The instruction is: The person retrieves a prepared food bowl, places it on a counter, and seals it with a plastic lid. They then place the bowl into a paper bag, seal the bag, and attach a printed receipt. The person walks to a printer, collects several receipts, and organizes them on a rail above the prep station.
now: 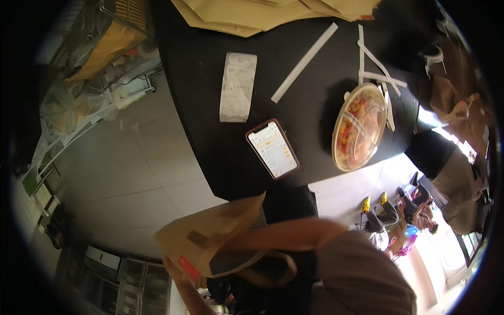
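A brown kraft paper bag (220,224) with a red label hangs tilted below the table's near edge. My left hand (168,264) holds it from outside, near its lower left end, with the fingers partly hidden. My right forearm reaches through the bag's mouth, and my right hand is hidden inside. A loop-shaped paper handle (289,265) shows under that arm. On the black table (204,98) lies a smartphone (273,149) with a lit screen. Right of it sits an oval food bowl (359,128) under a clear lid, with a strip across the lid.
A printed receipt (238,87) and a long white strip (305,63) lie on the table. Several narrow strips (380,75) are beside the bowl. Flat paper bags (252,17) cover the far edge. A wire rack (114,75) stands left; people (417,208) sit beyond the right side.
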Demonstrator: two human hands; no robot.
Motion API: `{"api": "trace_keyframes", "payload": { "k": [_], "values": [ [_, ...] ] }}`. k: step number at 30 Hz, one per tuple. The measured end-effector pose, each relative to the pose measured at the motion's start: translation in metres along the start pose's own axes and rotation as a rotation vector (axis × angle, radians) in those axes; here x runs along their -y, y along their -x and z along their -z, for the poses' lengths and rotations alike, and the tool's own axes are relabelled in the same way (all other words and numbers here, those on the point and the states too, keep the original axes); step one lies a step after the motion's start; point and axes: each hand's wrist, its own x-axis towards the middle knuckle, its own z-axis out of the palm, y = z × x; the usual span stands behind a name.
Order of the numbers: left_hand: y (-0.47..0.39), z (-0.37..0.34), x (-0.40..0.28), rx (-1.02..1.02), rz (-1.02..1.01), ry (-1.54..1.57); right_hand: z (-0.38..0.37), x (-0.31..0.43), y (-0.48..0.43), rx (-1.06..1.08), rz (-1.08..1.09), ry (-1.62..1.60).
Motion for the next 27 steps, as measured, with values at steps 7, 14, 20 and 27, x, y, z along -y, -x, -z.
{"api": "trace_keyframes", "payload": {
  "k": [7,14,20,27],
  "values": [
    [-0.021,0.016,-0.017,0.443,-0.057,-0.215,0.016,0.022,0.098,-0.006,-0.015,0.026],
    [-0.046,0.014,0.000,0.619,0.067,0.078,-0.014,0.025,0.155,-0.162,0.097,0.187],
    [-0.067,0.005,0.022,0.779,0.122,0.237,-0.072,0.017,0.161,-0.805,-0.051,0.628],
    [-0.058,-0.030,0.018,0.966,0.064,0.441,-0.106,0.011,0.181,-0.770,0.124,-0.120]
  ]
}}
